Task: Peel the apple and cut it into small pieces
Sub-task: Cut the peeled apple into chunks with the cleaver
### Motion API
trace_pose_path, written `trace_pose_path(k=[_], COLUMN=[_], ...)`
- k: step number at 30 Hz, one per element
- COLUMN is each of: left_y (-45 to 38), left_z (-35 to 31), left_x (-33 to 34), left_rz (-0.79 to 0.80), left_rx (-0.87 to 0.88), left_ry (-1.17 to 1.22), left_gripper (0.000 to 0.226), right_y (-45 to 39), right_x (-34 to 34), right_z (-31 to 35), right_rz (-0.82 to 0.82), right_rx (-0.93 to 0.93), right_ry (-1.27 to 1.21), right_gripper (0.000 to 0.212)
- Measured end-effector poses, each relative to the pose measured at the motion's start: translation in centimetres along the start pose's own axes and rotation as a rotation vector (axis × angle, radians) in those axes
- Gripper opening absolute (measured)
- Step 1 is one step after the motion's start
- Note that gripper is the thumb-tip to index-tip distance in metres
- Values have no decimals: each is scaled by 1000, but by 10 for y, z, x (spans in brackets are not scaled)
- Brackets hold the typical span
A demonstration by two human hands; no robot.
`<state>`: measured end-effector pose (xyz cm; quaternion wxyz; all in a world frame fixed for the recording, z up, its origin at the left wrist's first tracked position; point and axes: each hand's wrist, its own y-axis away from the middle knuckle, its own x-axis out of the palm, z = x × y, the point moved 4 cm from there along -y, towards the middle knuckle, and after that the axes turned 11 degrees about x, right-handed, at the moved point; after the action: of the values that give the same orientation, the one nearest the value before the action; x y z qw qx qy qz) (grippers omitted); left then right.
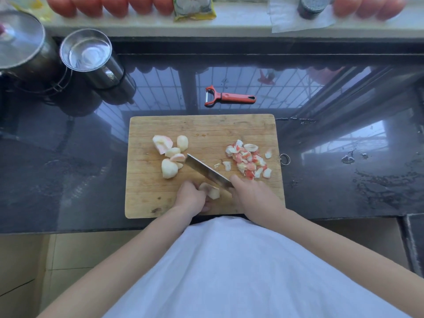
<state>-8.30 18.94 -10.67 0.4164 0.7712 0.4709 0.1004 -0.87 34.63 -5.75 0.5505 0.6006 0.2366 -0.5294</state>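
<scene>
At the board's [142, 198] six o'clock edge the left hand [191, 197] pinches an apple chunk [212, 191], touching the knife [207, 172] at its three o'clock, which the right hand [250, 195] grips, blade running toward ten o'clock.

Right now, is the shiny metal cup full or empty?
Empty: the shiny round steel cup stands upright, its bare bottom showing inside.

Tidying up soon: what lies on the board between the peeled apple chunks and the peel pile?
In the head view, the knife blade and a few stray scraps.
</scene>
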Motion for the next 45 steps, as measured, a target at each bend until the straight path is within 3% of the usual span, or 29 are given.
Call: trace_pose_path(k=[2,4,6,8,9,10,11,13,16,19,22,25,30,33,35,38,40,43,45], left_y=[5,11,16,18,15,12,7,-5,-14,-14,-9,-4,-18,-27,-17,1,-2,-7,0], left_z=[-6,-14,-21,-33,-37,-40,-42,-47,-52,-57,-56,-58,-75,-76,-76,-55,-29,-14,-15], left_x=[-10,-27,-41,-41,-38,-33,-30,-22,1,21,32,20,-58,-74,-64,-37,-22,-16,-12], left_rz=[1,-117,-209,-124,-64,-31,-30,-32,75,96,39,-82,-425,-381,-299,131,336,228,100], left_rx=[17,137,268,232,203,198,229,380,550,604,663,697,834,936,1164,1462,1379,1195,1084], left_ry=[-141,-271,-23,465,613,617,482,-38,-729,-1035,-1100,-1006,-1324,-1452,-1407,-1326,-1398,-1187,-1036], left_gripper=[24,21,15,20,23,23,19,11,28,41,24,4,11,20,31,41,44,24,13], right_y=[5,10,11,10,9,8,7,4,3,10,18,25,31,30,31,34,38,44,49], right_x=[-9,-24,-36,-47,-50,-53,-56,-59,-57,-50,-43,-38,-30,-22,-17,-16,-17,-17,-17], right_z=[-12,-17,-18,-15,-12,-11,-12,-20,-44,-66,-73,-74,-73,-66,-63,-59,-55,-47,-41], right_rz=[37,83,186,313,358,373,360,292,172,89,60,46,66,137,167,173,174,168,121], right_rx=[66,127,180,176,164,161,173,240,409,538,591,613,588,556,549,537,522,499,462], right_ry=[-235,-486,-726,-897,-952,-993,-1017,-1044,-1094,-1078,-1080,-1097,-1041,-988,-943,-876,-830,-725,-630], right_gripper=[22,18,9,7,10,11,11,15,16,14,15,14,16,21,30,33,19,12,23])
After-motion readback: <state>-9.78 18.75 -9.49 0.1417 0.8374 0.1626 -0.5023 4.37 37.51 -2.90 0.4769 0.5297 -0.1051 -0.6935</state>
